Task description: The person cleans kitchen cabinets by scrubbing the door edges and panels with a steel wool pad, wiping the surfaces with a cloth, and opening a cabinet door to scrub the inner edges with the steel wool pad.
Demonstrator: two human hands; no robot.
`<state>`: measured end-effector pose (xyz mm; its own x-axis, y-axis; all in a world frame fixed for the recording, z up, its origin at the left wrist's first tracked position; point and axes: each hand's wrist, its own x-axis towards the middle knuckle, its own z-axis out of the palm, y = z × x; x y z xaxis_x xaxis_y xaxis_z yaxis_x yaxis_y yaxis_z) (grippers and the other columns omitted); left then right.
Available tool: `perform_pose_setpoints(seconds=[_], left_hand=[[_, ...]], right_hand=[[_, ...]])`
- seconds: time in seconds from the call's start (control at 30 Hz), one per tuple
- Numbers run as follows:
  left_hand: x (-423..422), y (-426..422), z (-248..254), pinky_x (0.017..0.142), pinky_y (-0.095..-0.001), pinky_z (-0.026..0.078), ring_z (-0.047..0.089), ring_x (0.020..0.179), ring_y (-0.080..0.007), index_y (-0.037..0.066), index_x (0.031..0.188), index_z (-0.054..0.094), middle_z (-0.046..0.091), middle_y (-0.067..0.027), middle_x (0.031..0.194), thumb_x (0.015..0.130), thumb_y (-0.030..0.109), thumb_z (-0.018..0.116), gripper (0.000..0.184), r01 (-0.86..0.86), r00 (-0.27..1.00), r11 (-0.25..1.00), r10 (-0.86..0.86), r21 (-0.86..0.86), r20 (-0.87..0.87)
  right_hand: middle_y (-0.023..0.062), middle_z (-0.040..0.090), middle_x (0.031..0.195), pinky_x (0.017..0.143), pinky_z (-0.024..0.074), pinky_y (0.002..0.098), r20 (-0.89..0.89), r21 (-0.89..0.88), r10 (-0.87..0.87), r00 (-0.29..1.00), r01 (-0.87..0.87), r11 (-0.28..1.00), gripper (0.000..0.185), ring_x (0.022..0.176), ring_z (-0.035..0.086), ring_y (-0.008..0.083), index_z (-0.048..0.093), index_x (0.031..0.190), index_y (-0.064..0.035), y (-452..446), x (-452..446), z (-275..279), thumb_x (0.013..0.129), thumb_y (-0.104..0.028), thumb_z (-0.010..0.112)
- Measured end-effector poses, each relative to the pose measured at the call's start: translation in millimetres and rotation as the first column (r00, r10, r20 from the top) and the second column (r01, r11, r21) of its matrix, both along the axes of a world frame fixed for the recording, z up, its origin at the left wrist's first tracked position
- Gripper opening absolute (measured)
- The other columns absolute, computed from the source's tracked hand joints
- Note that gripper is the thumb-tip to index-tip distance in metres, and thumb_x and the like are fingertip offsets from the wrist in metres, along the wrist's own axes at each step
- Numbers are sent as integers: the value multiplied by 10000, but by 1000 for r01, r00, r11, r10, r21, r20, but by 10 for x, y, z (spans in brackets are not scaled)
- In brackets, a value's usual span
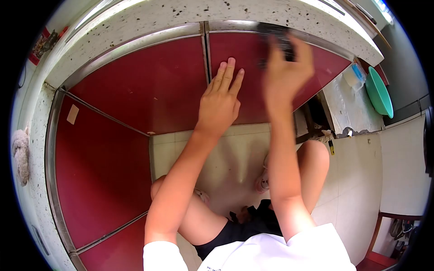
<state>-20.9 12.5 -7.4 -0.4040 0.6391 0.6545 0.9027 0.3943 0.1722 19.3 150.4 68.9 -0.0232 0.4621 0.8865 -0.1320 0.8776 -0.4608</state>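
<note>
My left hand (220,99) lies flat with its fingers stretched out on the red cabinet door (246,101), close to the metal-edged seam between two doors. Higher up and to the right, my right hand (289,67) grips a dark, block-shaped thing (282,43) against the upper part of the same door, near its metal top strip. Motion blurs this hand and the black thing, so its exact kind is unclear.
A speckled stone countertop (181,19) overhangs the doors. More red doors (104,167) run down the left side, one bearing a small pale patch. A green basin (379,92) and a plastic container (354,77) stand on a low ledge at right. Pale tiles (348,176) cover the floor.
</note>
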Motion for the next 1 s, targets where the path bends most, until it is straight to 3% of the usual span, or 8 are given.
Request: perform_pose_setpoints(seconds=[0.1,0.2,0.3,0.37,0.5,0.6,0.83,1.0], left_hand=[[11,3,10,1011,-388,466,386,1377,-333,65,1328,538,293,-183,1544,752,62,647,587,0,1000,999,-1,-43,-16],[6,15,-2,1062,-378,426,387,1380,-315,30,1336,536,347,-169,1520,735,57,658,613,23,999,1000,-23,-1,43],[63,67,-72,1075,-392,406,358,1396,-316,25,1345,523,305,-172,1540,744,67,669,620,66,949,990,-102,127,299],[74,26,1,1086,-399,384,333,1408,-311,24,1355,511,277,-174,1553,767,83,665,611,-11,999,1000,12,-18,40],[64,51,-48,1076,-396,408,376,1381,-332,38,1352,521,334,-188,1522,778,32,605,580,-63,996,998,63,10,-60],[41,16,-83,1098,-396,373,327,1416,-291,40,1343,527,296,-137,1554,776,58,637,578,-65,998,998,65,-6,7],[104,78,-99,1099,-423,371,336,1410,-299,26,1334,528,304,-138,1548,768,61,645,579,-37,999,998,36,43,34],[51,55,-95,1098,-427,371,343,1406,-302,25,1330,537,308,-138,1546,754,57,663,590,-29,999,998,28,48,21]], right_hand=[[185,632,860,752,487,396,31,-249,59,998,-50,967,201,754,597,351,652,931,33,-27,109,103,755,-30,727],[154,619,866,763,484,425,168,-34,79,983,-74,997,205,824,605,340,656,923,7,-427,-156,79,749,-76,726],[165,650,844,624,465,316,210,99,80,974,-102,990,247,656,600,232,680,969,45,-489,-206,134,774,-89,751],[154,665,844,613,457,300,213,152,30,977,-63,986,247,659,596,177,678,973,63,-208,-69,98,797,-98,744],[164,680,855,691,500,337,267,24,2,964,-9,1000,239,728,637,225,668,971,90,104,147,167,806,-71,731],[214,607,897,769,468,455,342,175,3,940,-67,982,189,874,587,392,653,948,47,-430,-105,168,779,-36,658],[182,641,826,657,473,349,246,209,-54,968,1,978,214,723,626,269,671,963,76,-180,28,219,798,-53,718],[205,613,849,669,468,406,262,240,-43,964,-22,971,187,741,594,355,666,947,54,-511,-203,121,792,-48,693]])
